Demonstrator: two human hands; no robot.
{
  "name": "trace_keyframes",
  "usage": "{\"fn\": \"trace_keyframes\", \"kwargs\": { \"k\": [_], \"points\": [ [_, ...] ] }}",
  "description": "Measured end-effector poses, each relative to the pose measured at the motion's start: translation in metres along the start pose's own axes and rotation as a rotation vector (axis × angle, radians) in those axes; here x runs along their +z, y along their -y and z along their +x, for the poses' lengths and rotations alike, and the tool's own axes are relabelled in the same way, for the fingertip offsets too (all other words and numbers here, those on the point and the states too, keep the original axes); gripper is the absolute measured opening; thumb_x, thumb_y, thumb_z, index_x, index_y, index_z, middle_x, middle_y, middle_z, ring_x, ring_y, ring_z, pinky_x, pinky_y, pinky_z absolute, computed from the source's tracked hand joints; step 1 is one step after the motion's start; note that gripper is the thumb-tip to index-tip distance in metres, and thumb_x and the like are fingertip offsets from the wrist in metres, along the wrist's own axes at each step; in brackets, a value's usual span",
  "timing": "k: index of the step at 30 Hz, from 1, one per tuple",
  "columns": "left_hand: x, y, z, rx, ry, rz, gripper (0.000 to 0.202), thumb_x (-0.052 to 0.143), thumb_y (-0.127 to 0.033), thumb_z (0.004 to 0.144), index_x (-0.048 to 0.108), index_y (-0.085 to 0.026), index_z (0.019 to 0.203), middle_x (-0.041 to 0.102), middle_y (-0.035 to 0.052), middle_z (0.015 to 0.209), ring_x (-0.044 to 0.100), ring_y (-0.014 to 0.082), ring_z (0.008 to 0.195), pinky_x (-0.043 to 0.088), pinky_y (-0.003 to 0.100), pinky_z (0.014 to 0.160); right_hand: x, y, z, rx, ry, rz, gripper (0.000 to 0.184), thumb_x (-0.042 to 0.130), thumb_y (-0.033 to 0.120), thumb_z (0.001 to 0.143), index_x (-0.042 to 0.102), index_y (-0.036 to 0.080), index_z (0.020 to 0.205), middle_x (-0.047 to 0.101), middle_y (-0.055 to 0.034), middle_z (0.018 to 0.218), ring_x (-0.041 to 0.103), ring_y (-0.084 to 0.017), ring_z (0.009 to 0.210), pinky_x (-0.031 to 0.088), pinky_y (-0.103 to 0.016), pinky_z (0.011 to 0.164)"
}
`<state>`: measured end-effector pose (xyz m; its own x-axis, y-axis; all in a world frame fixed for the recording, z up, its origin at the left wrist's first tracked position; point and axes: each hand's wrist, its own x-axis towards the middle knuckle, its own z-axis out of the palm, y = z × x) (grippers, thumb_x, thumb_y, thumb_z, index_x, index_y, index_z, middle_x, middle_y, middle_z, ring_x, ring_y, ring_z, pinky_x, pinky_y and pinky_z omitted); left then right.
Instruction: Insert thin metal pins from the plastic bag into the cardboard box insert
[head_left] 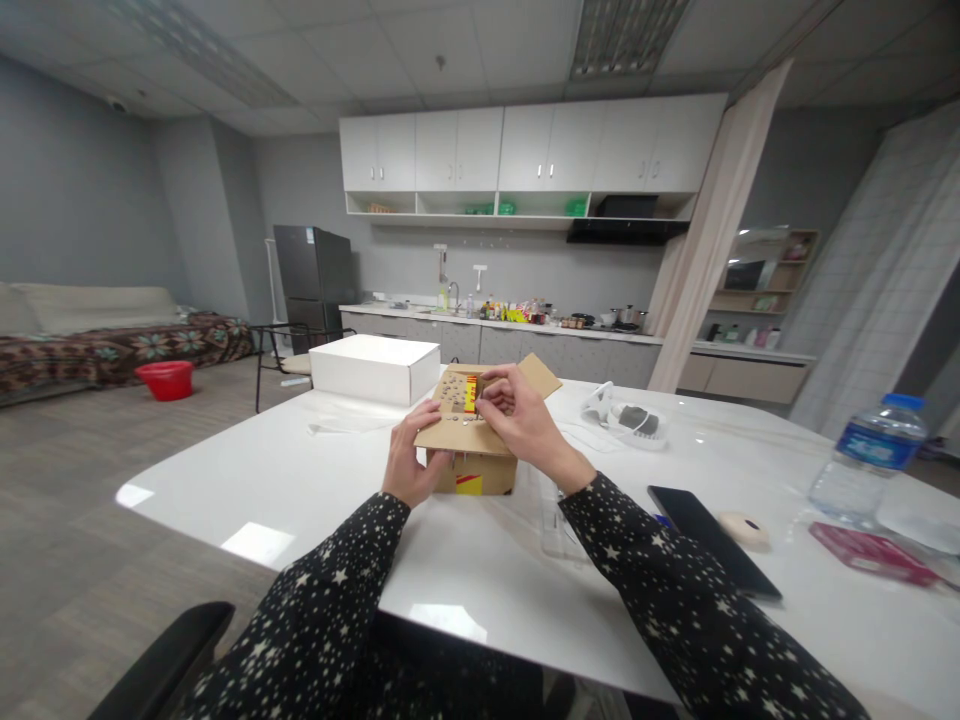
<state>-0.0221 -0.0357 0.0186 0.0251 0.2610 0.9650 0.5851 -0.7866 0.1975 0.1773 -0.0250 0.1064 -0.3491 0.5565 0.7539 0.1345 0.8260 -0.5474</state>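
A small cardboard box (486,476) with a yellow and red label stands on the white table in front of me. Its top flap (444,432) carries several small metal-looking pieces and a yellow strip with red marks. At the flap's left edge, my left hand (414,455) grips the cardboard, fingers on top and thumb beneath. Over the flap's right part, my right hand (514,408) is closed in a pinch. Whatever sits between those fingertips is too small to make out. Another cardboard flap (541,375) sticks out behind the right hand.
A white box (375,368) stands behind on the left. To the right lie a clear plastic case (556,530), a black tablet (712,540), a beige mouse (744,530), a pink box (871,552) and a water bottle (870,455). A white tray (637,425) sits farther back.
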Motion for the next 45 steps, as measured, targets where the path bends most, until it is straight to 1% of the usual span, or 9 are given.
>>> {"fn": "trace_keyframes", "kwargs": {
  "k": [5, 13, 17, 28, 37, 45],
  "points": [
    [-0.001, 0.0, -0.002, -0.005, 0.004, 0.017, 0.04, 0.063, -0.023, 0.083, 0.052, -0.021, 0.122, 0.06, 0.0139, 0.13, 0.054, 0.0299, 0.13, 0.044, 0.055, 0.108, 0.001, 0.004, 0.001, -0.011, 0.025, -0.033, 0.021, 0.06, 0.027, 0.087, 0.051, 0.022, 0.105, 0.064, -0.0017, 0.085, 0.064, -0.016, 0.078, 0.053, -0.03, 0.071],
    [-0.004, 0.002, -0.004, 0.0, 0.015, 0.031, 0.04, 0.062, -0.025, 0.084, 0.051, -0.021, 0.122, 0.059, 0.0144, 0.131, 0.054, 0.0296, 0.13, 0.045, 0.055, 0.107, 0.005, 0.005, 0.0, -0.022, 0.042, -0.048, 0.021, 0.06, 0.029, 0.087, 0.051, 0.023, 0.105, 0.064, -0.0016, 0.085, 0.066, -0.017, 0.08, 0.054, -0.032, 0.072],
    [-0.005, 0.001, -0.004, -0.022, 0.024, 0.043, 0.039, 0.061, -0.027, 0.084, 0.051, -0.022, 0.121, 0.059, 0.0143, 0.131, 0.054, 0.0299, 0.13, 0.045, 0.055, 0.106, 0.007, 0.005, -0.001, -0.022, 0.037, -0.035, 0.021, 0.061, 0.03, 0.088, 0.051, 0.023, 0.105, 0.065, -0.0017, 0.085, 0.066, -0.018, 0.079, 0.054, -0.032, 0.072],
    [-0.006, 0.003, -0.005, -0.006, 0.024, 0.015, 0.043, 0.062, -0.023, 0.082, 0.05, -0.022, 0.123, 0.059, 0.0144, 0.132, 0.053, 0.0301, 0.131, 0.044, 0.055, 0.107, 0.008, 0.007, -0.001, -0.021, 0.042, -0.055, 0.017, 0.06, 0.03, 0.088, 0.052, 0.023, 0.102, 0.065, -0.0021, 0.086, 0.066, -0.018, 0.08, 0.055, -0.033, 0.073],
    [-0.007, 0.003, -0.006, -0.013, 0.016, 0.024, 0.041, 0.061, -0.027, 0.084, 0.05, -0.022, 0.123, 0.058, 0.0148, 0.133, 0.053, 0.0299, 0.131, 0.045, 0.055, 0.107, 0.011, 0.004, -0.001, -0.024, 0.033, -0.07, 0.016, 0.06, 0.032, 0.088, 0.052, 0.023, 0.098, 0.066, -0.003, 0.086, 0.066, -0.019, 0.082, 0.054, -0.034, 0.073],
    [-0.007, 0.001, -0.005, -0.012, 0.012, 0.017, 0.04, 0.061, -0.024, 0.084, 0.05, -0.022, 0.122, 0.058, 0.0144, 0.134, 0.053, 0.03, 0.131, 0.045, 0.055, 0.106, 0.009, 0.012, -0.001, -0.05, 0.102, -0.068, 0.01, 0.057, 0.029, 0.089, 0.05, 0.023, 0.093, 0.066, -0.0038, 0.091, 0.065, -0.019, 0.081, 0.054, -0.035, 0.076]
  ]
}}
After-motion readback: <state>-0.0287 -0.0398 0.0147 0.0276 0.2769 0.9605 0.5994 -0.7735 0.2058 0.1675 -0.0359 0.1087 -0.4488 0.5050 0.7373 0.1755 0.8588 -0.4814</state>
